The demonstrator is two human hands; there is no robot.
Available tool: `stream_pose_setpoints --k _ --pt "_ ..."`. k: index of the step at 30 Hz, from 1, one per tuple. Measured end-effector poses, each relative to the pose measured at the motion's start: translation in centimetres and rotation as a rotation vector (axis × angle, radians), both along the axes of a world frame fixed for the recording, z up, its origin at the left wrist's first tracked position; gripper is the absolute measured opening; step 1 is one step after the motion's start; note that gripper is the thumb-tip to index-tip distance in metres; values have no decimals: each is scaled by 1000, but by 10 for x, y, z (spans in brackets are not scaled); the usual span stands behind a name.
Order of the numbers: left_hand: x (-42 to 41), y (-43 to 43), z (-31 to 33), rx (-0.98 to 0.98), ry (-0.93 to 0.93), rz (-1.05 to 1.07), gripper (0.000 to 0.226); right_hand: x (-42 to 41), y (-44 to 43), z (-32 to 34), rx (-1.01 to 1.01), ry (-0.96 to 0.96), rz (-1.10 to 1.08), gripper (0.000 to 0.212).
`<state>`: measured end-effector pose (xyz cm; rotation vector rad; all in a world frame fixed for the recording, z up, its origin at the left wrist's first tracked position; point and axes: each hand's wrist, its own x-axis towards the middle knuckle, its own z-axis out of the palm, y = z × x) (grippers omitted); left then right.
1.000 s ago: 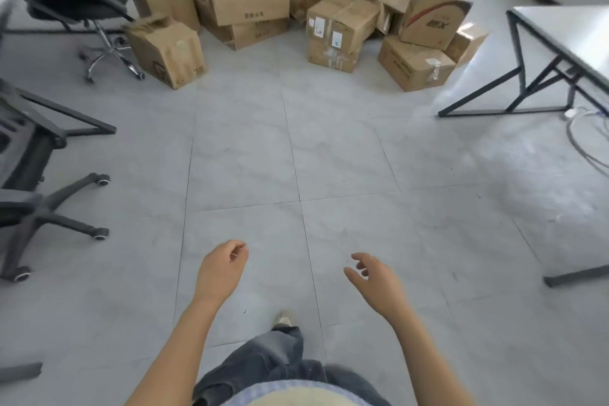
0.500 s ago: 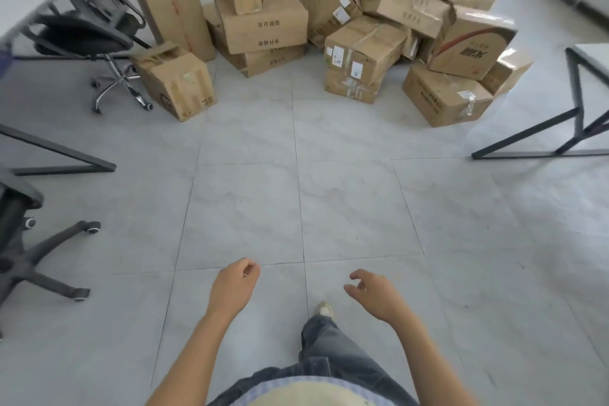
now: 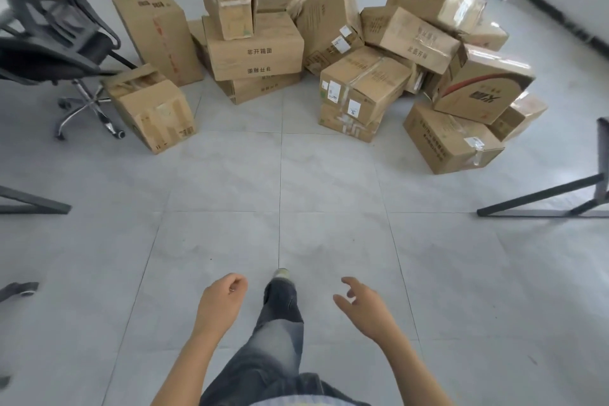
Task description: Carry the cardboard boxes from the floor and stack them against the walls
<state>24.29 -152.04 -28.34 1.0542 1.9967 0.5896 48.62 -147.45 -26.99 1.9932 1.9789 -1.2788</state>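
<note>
Several brown cardboard boxes lie heaped on the grey tiled floor ahead. A tilted box sits at the left front, a stack of two taped boxes in the middle, and a low box at the right front. A box with a red arc leans on the heap. My left hand hangs low in front of me with loosely curled fingers and holds nothing. My right hand is empty, fingers spread and relaxed. Both hands are far short of the boxes.
An office chair stands at the left, touching the tilted box. Black table legs jut in from the right and another leg from the left. My leg and shoe step forward between my hands.
I have walked toward the heap, so the boxes appear nearer and larger. My hands stay low and empty, and my forward leg has swung ahead.
</note>
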Motion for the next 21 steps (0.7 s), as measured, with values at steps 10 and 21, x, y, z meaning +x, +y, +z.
stream_pose_setpoints --k 10,21 --pt "-39 290 33 139 -29 7 25 -28 263 27 140 13 -114 46" --pt "-22 468 2 -39 50 -114 25 -23 449 -9 30 40 -140 43"
